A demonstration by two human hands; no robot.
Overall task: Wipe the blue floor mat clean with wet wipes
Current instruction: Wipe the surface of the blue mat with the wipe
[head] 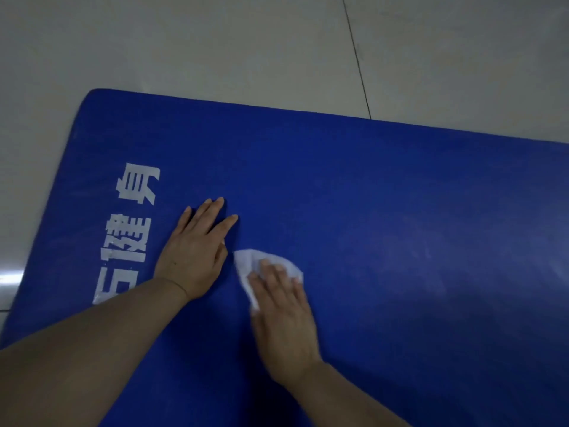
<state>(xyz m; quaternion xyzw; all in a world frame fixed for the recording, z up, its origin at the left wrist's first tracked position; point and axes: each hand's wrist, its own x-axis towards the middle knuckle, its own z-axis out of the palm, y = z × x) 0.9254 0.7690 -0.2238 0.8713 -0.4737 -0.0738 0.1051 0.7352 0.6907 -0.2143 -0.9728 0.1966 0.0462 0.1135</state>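
The blue floor mat (385, 186) lies on the tiled floor and fills most of the view, with white printed characters (135, 217) near its left end. My left hand (194, 251) rests flat on the mat with straight fingers, just right of the characters. My right hand (283, 315) presses a white wet wipe (246, 263) onto the mat with flat fingers; the hand covers part of the wipe. The two hands lie close together, a small gap between them.
Light grey floor tiles (215, 47) surround the mat at the top and left, with a dark grout line (358, 63) running toward the mat's far edge. A paler, smeared patch (409, 251) shows on the mat to the right of my hands.
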